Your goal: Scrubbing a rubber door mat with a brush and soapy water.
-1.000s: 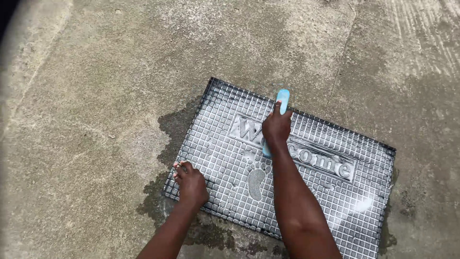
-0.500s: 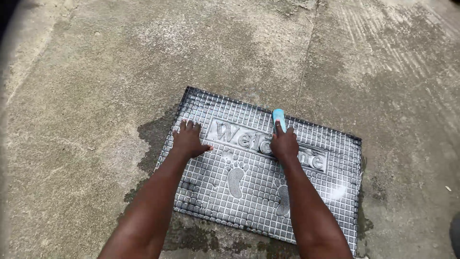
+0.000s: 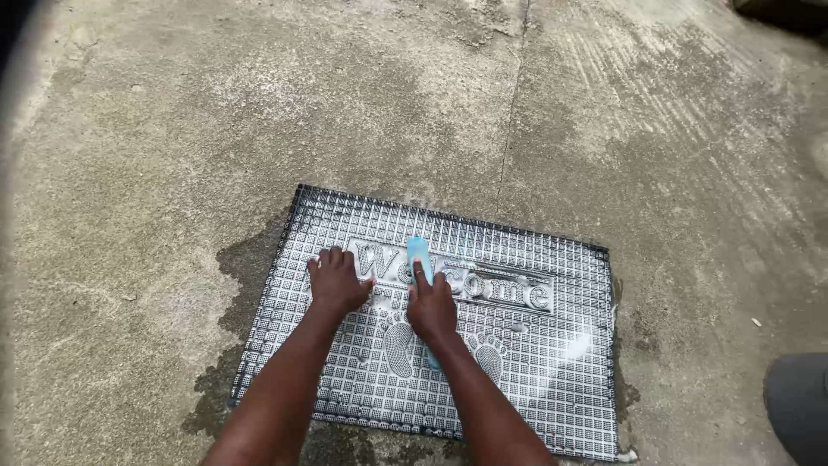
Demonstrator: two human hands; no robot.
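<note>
A wet, soapy rubber doormat [image 3: 535, 354] with a square grid, raised lettering and two footprint shapes lies flat on the concrete. My right hand [image 3: 431, 306] grips a light blue scrubbing brush [image 3: 418, 253] and presses it on the mat near the lettering, index finger along its back. My left hand [image 3: 335, 280] lies flat on the mat just left of the brush, fingers spread, holding nothing.
Rough grey concrete ground [image 3: 155, 155] surrounds the mat, with a dark wet patch [image 3: 237, 285] along the mat's left edge. A crack line [image 3: 516, 103] runs away from the mat's far edge. A dark grey object [image 3: 798, 406] sits at the lower right corner.
My right hand has slid the brush leftward along the lettering. My left hand moved from the mat's near left corner up beside the lettering and now rests close to the brush.
</note>
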